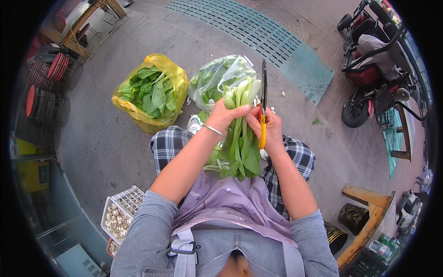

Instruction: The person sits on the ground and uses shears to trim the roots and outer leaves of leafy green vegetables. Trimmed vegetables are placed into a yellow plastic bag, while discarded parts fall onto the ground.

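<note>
My left hand (221, 117), with a bangle at the wrist, grips a bunch of leafy greens (244, 152) over my lap. Its pale stem ends point away from me and its leaves hang toward my apron. Scissors (264, 86) with yellow-and-red handles are in my right hand (271, 130), blades pointing away from me. My right thumb and fingertips are at the edge of the stems; whether they pinch one is unclear. Beyond my hands lies a clear plastic bag (221, 71) of greens. To its left stands an open yellow plastic bag (129, 110) filled with leaves.
Cut bits lie around my shoes. A white plastic basket of garlic bulbs (116, 221) stands at lower left. Stacked stools (45, 104) line the left side. A parked electric tricycle (373, 76) is at right, above a wooden table frame (367, 221). A teal drain grate (238, 27) crosses the ground.
</note>
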Demonstrator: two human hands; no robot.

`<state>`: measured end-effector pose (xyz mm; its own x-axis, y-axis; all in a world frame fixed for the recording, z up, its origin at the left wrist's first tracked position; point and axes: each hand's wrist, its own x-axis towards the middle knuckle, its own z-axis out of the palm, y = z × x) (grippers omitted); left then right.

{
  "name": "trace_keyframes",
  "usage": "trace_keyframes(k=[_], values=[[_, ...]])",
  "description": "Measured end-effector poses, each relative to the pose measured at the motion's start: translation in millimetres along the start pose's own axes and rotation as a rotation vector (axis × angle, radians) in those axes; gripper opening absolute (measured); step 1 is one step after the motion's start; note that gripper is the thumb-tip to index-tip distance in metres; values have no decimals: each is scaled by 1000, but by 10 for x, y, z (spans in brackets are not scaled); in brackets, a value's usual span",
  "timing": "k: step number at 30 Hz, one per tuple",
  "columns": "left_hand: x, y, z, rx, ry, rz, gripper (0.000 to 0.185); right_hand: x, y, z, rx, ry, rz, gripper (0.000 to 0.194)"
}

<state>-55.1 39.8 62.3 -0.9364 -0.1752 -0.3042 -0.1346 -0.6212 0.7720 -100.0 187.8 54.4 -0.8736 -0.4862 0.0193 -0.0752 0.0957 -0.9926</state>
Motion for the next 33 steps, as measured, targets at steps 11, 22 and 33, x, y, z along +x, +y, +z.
trace_keyframes(k=[11, 22, 33], values=[[-86, 329, -186, 142, 236, 210, 33, 81, -3, -44, 234, 34, 109, 22], [-689, 995, -840, 229, 347, 581, 44, -137, 596, -361, -184, -105, 523, 17], [-1063, 1218, -1281, 321, 278, 571, 71, -691, 1987, 374, -564, -745, 498, 23]])
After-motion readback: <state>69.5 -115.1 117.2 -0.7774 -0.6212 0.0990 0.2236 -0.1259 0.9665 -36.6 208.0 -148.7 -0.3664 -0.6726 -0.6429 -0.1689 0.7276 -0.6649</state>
